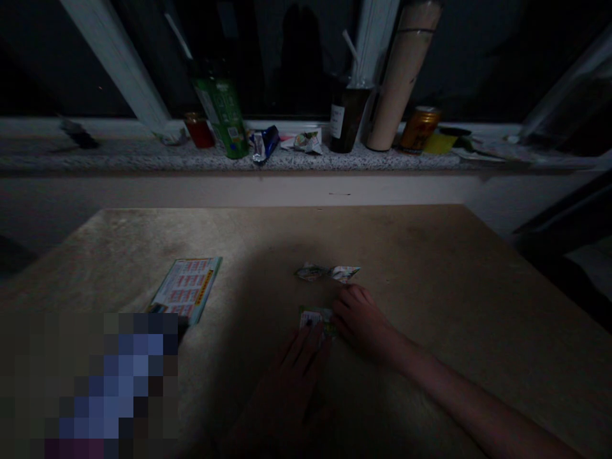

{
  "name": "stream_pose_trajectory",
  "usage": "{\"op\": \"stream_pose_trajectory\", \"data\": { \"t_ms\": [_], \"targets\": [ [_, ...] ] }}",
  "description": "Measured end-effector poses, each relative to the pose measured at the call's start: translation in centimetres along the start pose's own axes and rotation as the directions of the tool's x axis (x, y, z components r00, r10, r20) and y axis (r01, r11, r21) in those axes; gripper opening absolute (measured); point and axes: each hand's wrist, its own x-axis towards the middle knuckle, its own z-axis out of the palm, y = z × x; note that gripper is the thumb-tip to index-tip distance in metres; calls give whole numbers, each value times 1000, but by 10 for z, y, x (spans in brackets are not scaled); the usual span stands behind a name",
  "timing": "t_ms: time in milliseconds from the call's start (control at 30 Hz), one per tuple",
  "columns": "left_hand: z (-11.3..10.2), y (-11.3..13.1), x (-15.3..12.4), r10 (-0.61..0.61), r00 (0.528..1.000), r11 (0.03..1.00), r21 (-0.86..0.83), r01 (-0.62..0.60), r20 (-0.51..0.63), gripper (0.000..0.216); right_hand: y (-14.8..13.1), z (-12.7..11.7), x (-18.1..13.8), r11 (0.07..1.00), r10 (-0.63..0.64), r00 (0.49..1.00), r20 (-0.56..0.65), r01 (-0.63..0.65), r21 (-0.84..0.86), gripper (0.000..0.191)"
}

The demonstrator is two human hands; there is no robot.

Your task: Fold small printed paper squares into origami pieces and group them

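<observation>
A small printed paper (312, 317), green and white, lies on the table directly in front of me. My left hand (297, 363) rests on its near part, fingers stretched out flat and dim in shadow. At the paper's right edge my right hand (363, 322) is closed, its fingers curled together; the fingertips and their grip on the edge are partly hidden. Just beyond the hands sit two small folded paper pieces with pointed ends, the left one (312, 272) darker and the right one (346, 274) paler.
A stack of printed sheets (189, 287) lies left on the wooden table (411, 242). The windowsill (287, 159) holds a green bottle (224, 118), a red jar (199, 131), a dark drink cup (351, 118), a tall tumbler (401, 76) and an orange can (419, 129). The lower left is pixelated.
</observation>
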Motion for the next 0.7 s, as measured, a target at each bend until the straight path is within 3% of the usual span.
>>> {"op": "stream_pose_trajectory", "data": {
  "t_ms": [333, 700],
  "targets": [
    [-7, -3, 0, -9, 1000, 996, -90, 9, 1, 89, 0, 2, 0, 1000, -8, 1000, -1, 8, -11, 8],
    [-3, -1, -1, 12, 1000, 1000, -13, -12, 11, 78, -2, -3, 1, 999, -24, 1000, -6, 24, -44, 9]
  ]
}}
